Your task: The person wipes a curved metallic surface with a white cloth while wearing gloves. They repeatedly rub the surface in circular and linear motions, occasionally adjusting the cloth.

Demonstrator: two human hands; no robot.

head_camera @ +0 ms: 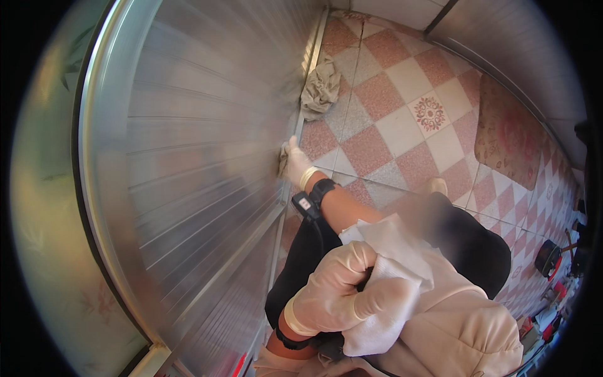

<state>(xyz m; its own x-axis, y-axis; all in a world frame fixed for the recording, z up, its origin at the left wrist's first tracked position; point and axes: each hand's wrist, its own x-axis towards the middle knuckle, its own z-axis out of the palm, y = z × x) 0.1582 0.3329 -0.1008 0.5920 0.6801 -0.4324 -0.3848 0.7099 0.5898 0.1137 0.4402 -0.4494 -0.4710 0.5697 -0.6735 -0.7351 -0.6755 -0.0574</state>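
Note:
My right hand [298,162], in a thin pale glove with a black strap at the wrist, reaches down to the foot of a ribbed metal door panel [202,113]. It presses a grey-brown rag [283,160] against the panel's lower edge; the fingers partly hide this rag. Close to my body, my left hand [337,290], gloved too, grips a folded white cloth [381,330] between thumb and curled fingers. A second crumpled grey-brown rag [321,89] lies on the floor against the door's bottom, beyond my right hand.
Red and white checkered tiles [372,146] cover the floor. A patterned mat [506,134] lies at the right, along another metal panel [509,61]. Frosted glass [47,188] borders the door's metal frame at left. My black-trousered knee [476,249] is bent. Assorted items [549,259] stand far right.

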